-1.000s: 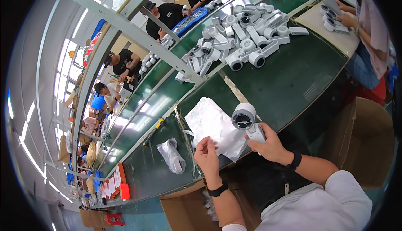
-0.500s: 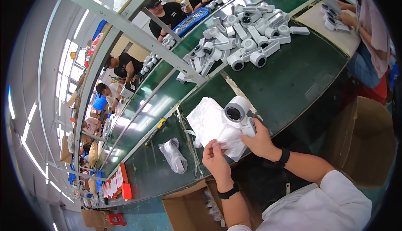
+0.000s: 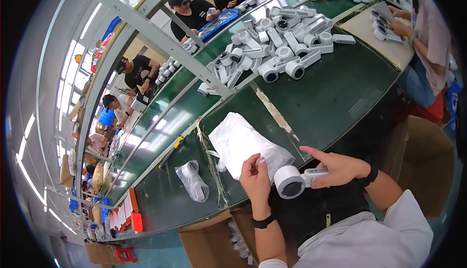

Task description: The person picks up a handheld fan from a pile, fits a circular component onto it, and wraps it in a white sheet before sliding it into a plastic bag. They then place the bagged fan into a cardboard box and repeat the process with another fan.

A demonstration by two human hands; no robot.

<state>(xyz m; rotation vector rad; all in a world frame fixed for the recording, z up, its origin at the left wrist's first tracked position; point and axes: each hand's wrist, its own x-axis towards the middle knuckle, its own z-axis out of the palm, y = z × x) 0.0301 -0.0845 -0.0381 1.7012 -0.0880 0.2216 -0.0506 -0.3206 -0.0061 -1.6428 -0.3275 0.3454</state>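
A white handheld fan [image 3: 289, 180] with a round, dark-faced head is in my right hand [image 3: 340, 168]. The thumb and lower fingers grip its short handle while the index finger points out straight. Its head hangs just past the table's near edge, beside my left wrist. My left hand [image 3: 255, 175] is closed in a pinch at the near edge of a stack of clear plastic bags [image 3: 245, 141], with a bit of film between the fingertips. To the left, a bagged fan [image 3: 192, 180] lies on the green table.
A large pile of white fans [image 3: 277, 44] covers the table's far part. A yellow-handled cutter [image 3: 171, 150] lies near the metal rail. Cardboard boxes [image 3: 206, 239] [image 3: 418, 166] stand below the edge. One co-worker [image 3: 428, 49] handles fans at right; others sit across the belt.
My right hand has drawn the fan toward me and rightward, off the bags, its head now lower. My left hand stays by the bag stack's near edge. The view has shifted slightly.
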